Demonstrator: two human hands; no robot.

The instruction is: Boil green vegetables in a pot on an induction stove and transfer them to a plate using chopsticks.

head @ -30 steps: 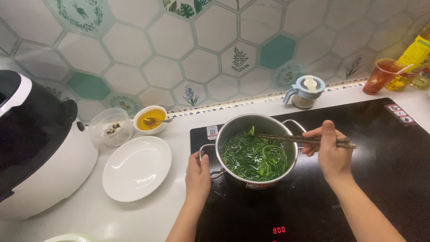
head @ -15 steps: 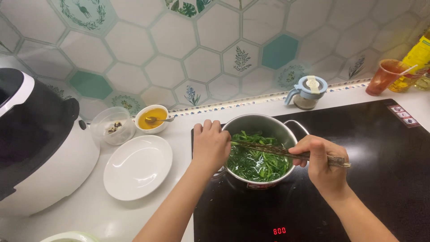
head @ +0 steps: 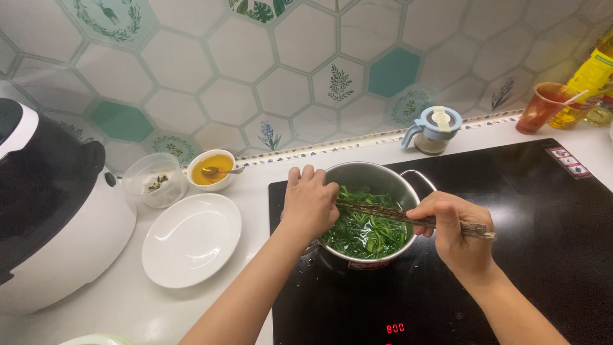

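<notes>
At the centre of the frame we see a steel pot [head: 367, 185] standing on a black induction cooktop [head: 543, 217], filled with dark leafy greens [head: 364, 233] in water. Our left hand [head: 310, 204] rests over the pot's left rim, fingers curled down on the edge; its grip is closed on the rim, though we cannot tell whether a handle lies beneath the palm. Our right hand [head: 456, 233], just right of the pot, holds a pair of dark chopsticks [head: 396, 214] in a narrow grip. The sticks lie nearly level across the pot's mouth, their tips reaching to the left hand's fingers above the greens. A second pot handle [head: 418, 179] shows at the upper right of the rim.

Left of the cooktop, on the white desk [head: 128, 300], lies an empty white plate [head: 191, 239]. Above it, toward the tiled wall [head: 223, 96], stand a small bowl of orange sauce [head: 211, 169] with a spoon in it, and beside that a clear container [head: 153, 182]. A large black and white cooker [head: 51, 211] fills the left edge of the frame.

Behind the pot, upper right of centre, sits a small jar with a blue lid [head: 434, 131]. In the far upper right are an orange plastic cup [head: 543, 105] and a yellow bottle [head: 590, 80]. A red display [head: 394, 328] glows at the cooktop's lower edge.
</notes>
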